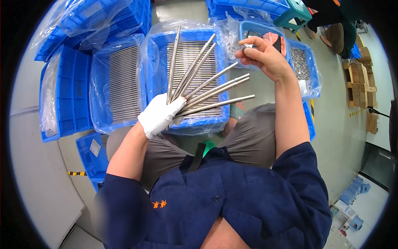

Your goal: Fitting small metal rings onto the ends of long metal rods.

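My left hand (159, 115), in a white glove, is closed around several metal rods (199, 76). They fan out from the fist, pointing away and to the right. Beneath them, a blue crate (224, 108) lined with clear plastic holds a layer of similar rods laid side by side. My right hand (265, 56) is bare and raised at the crate's right, apart from the rods. Its thumb and fingers pinch together near a small greyish spot; what they hold is too small to make out.
Left of the middle crate stands another lined blue crate (143, 79) of rods. A blue tub (244, 25) with pink cloth and a blue bin (311, 68) of small metal parts sit at the right. Stacked blue crates (74, 93) flank the left; a person's legs (336, 37) show far right.
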Tool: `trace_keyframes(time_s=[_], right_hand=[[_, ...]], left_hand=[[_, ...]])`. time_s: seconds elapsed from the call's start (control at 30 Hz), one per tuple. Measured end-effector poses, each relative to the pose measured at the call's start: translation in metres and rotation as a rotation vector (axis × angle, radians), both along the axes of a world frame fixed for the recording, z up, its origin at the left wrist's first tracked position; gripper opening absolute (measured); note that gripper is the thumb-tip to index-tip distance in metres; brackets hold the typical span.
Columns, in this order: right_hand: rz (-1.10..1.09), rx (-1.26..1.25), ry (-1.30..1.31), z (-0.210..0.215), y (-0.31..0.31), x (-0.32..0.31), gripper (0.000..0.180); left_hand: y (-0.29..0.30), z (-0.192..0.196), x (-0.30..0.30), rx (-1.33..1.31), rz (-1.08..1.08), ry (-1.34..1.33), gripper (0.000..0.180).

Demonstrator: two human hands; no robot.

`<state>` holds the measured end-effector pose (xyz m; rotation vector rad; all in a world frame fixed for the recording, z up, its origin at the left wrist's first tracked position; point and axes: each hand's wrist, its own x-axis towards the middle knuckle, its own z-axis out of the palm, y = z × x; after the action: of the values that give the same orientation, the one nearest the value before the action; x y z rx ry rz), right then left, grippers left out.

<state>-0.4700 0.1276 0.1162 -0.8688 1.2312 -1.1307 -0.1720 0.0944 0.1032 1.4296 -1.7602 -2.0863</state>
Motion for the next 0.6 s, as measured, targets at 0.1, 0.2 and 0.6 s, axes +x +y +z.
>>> trace_keyframes(time_s=[0.1,0.2,0.6], right_hand=[[0.114,-0.039,-0.016,-0.006,-0.006,0.016,0.026],[0.202,-0.118,-0.142,-0.011,-0.005,0.016,0.023],[0.311,-0.034,0.074,-0.007,0.000,0.033,0.029]], left_hand=[[0.004,0.005,0.003,0.063,-0.129,0.061,0.031],[0.008,0.002,0.001,0.057,-0.167,0.091,0.030],[0.008,-0.001,-0.002,0.171,-0.157,0.089,0.031]])
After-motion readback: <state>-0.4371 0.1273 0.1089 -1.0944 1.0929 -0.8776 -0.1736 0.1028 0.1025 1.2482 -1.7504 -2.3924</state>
